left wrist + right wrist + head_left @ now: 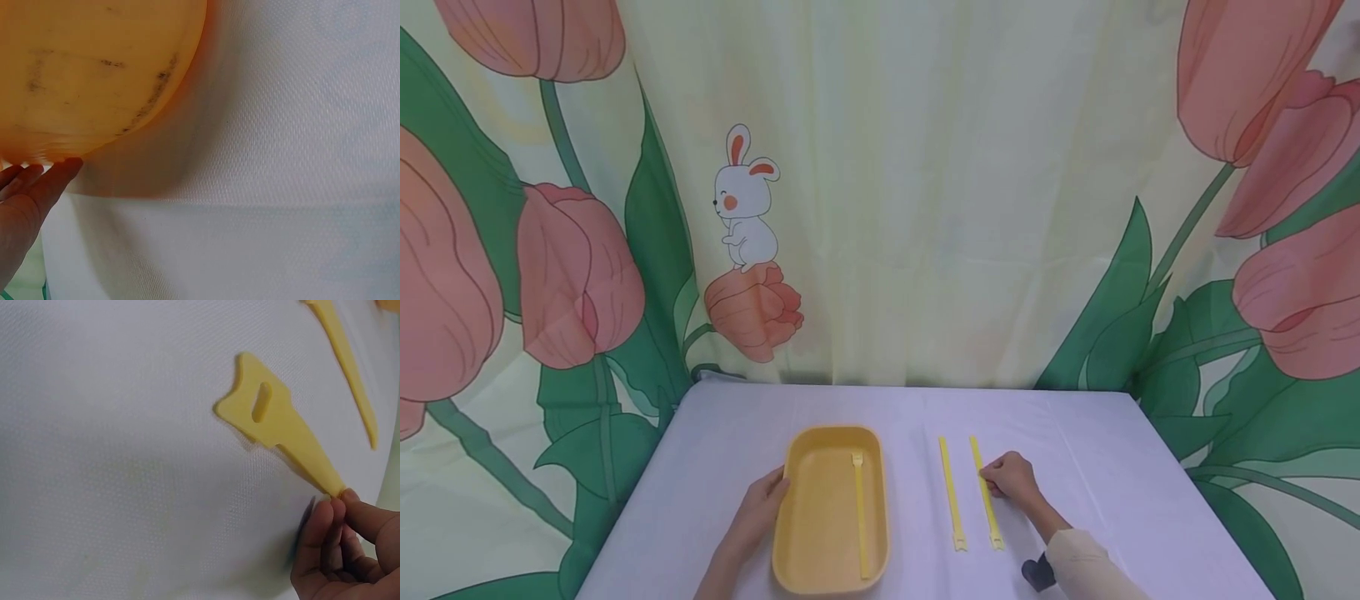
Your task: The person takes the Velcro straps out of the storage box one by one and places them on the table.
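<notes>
Fingers of the left hand (758,510) lie straight against the left rim of the one yellow tray (808,525), which sits near the front edge of the white surface (700,450) with bare cloth to its left. One yellow fork (860,517) lies inside the tray. Right of the tray lie two yellow strips: the left strip (951,493) untouched, the right strip (987,497) pinched by the right hand (1011,479). Beyond that, open cloth reaches the surface's right edge.
</notes>
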A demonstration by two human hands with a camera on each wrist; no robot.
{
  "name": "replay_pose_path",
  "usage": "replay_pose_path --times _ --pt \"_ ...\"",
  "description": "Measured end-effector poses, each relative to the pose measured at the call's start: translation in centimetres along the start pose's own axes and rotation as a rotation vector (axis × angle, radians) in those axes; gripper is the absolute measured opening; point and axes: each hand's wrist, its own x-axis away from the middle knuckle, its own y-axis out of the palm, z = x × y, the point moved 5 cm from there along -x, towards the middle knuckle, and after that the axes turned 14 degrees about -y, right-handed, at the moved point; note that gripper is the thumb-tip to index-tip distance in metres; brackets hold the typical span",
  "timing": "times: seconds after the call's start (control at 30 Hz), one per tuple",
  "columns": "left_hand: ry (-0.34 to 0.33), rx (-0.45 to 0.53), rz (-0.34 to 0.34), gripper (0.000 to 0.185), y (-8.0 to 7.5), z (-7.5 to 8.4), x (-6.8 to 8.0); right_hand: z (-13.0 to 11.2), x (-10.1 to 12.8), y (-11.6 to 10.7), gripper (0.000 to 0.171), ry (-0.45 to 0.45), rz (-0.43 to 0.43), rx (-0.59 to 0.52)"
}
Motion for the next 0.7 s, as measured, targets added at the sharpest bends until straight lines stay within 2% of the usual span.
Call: replay_pose_path --times 0.1,0.2,0.33,0.4,0.57,0.7 --pt "-0.002 -0.004 0.006 0.049 0.0 0.0 0.0 -0.2 -0.1 -0.1 0.016 -0.028 0.021 0.037" --pt "0.0 -0.009 0.01 0.05 0.0 0.0 0.1 -1.0 -0.4 -0.4 0.024 -0.086 0.081 0.053" --pt "-0.006 -0.007 0.014 0.05 0.0 0.1 0.1 -3.2 -0.7 -0.6 0.035 -0.212 0.166 -0.01" --pt "-0.011 -0.005 0.015 0.05 0.0 0.1 0.1 -4.7 -0.7 -0.5 0.041 -0.298 0.175 -0.063" --pt "-0.011 -0.019 0.013 0.051 0.0 0.0 0.0 -8.5 -0.4 0.0 0.046 -0.519 0.097 -0.202" --pt "0.001 -0.019 0.008 0.051 0.0 0.0 0.0 -11.4 0.2 1.0 0.04 -0.673 -0.007 -0.284"
